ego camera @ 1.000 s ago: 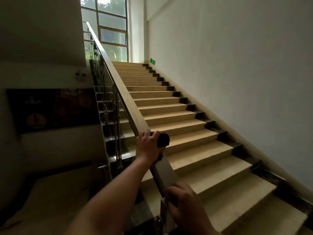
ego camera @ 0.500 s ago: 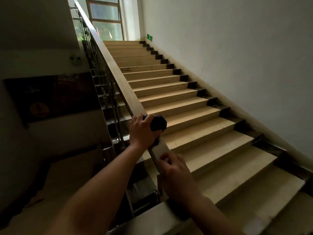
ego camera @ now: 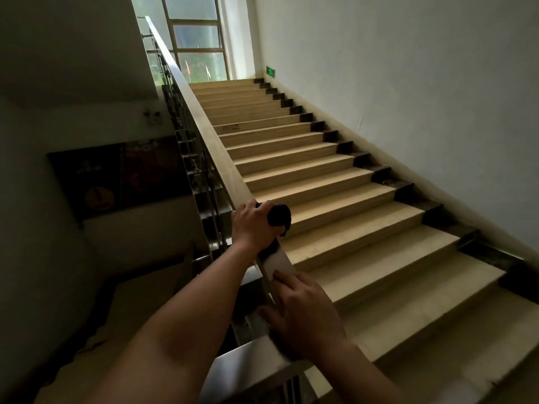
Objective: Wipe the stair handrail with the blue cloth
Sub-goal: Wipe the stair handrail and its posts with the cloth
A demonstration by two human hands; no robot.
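A flat metal handrail [ego camera: 213, 135] climbs from the bottom centre up to the window at the top left. My left hand [ego camera: 252, 225] is wrapped over the rail partway up, pressing a bunched dark blue cloth [ego camera: 279, 216] against it; the cloth bulges out on the rail's right side. My right hand [ego camera: 303, 313] grips the same rail lower down, near its bend, with fingers curled over the top. The rail between the two hands shows bare and shiny.
Beige stairs [ego camera: 335, 205] rise to the right of the rail, beside a white wall [ego camera: 408, 83] carrying a green exit sign [ego camera: 270, 72]. Metal balusters [ego camera: 201, 185] stand under the rail. A lower landing [ego camera: 131, 301] and a dark wall poster [ego camera: 116, 176] lie to the left.
The view dipped toward the steps, then lifted again. My right hand has slid up the rail, closer behind the left. The left hand stays clamped on the cloth.
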